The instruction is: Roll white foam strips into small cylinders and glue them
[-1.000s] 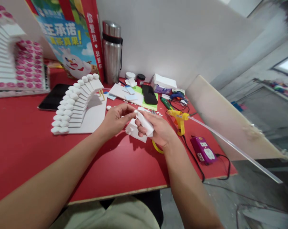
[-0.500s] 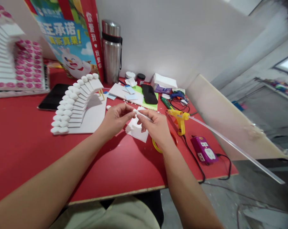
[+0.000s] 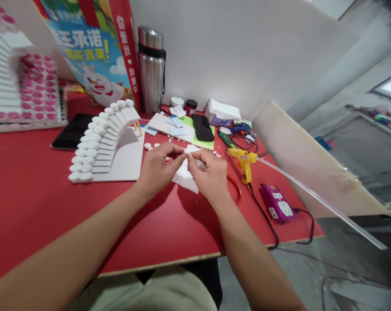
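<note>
My left hand (image 3: 158, 166) and my right hand (image 3: 210, 172) meet above the middle of the red table, thumbs and fingers pinched together. Between the fingertips of both hands is a small white piece (image 3: 186, 151); its exact kind is mostly covered by the fingers. Beneath the hands lies a white sheet (image 3: 185, 178). To the left stands a curved white model staircase (image 3: 106, 149) on a white board, its outer side lined with white oval discs. Several loose white discs (image 3: 147, 146) lie just behind my left hand.
Right of my right hand are a yellow glue gun (image 3: 244, 162) with a long clear stick, a red ring (image 3: 236, 190) and a purple power box (image 3: 276, 204). Behind stand a steel flask (image 3: 151, 73), a black phone-like object (image 3: 203, 128) and a printed bag (image 3: 95, 52). A black tablet (image 3: 73, 131) lies left.
Both hands have shifted slightly, the right one turning inward over the yellow ring, which is now hidden. The white piece stays pinched, and more loose discs show behind the left hand.
</note>
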Available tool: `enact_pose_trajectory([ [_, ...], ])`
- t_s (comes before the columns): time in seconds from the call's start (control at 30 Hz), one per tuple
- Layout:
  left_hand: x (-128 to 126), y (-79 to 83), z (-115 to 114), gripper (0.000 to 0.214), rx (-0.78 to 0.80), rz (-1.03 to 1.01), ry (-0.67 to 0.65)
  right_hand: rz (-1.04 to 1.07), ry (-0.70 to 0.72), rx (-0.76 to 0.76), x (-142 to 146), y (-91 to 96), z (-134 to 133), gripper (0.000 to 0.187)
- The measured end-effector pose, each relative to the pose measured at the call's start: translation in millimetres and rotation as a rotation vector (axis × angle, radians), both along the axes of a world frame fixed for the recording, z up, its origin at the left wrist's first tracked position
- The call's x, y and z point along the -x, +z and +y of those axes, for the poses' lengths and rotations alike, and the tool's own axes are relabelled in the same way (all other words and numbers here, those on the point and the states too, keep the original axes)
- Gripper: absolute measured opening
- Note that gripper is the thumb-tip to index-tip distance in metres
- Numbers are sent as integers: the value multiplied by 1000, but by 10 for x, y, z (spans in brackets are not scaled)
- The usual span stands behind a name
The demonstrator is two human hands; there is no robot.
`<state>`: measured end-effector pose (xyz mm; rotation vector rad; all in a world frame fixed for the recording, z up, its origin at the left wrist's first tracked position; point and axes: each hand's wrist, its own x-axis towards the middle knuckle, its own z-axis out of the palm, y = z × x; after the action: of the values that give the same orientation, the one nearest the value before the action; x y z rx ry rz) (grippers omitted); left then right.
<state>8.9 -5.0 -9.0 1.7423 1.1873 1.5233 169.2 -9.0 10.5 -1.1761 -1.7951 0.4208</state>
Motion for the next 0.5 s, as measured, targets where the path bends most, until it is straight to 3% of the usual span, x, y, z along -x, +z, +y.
enact_pose_trajectory([
  [0.3,-11,-20,-1,14,-273,147,101,130,75,133,-5,6,1,22],
  [0.5,-41,13,-65,21,-154,195,81,128,36,177,-22,38,-6,24],
])
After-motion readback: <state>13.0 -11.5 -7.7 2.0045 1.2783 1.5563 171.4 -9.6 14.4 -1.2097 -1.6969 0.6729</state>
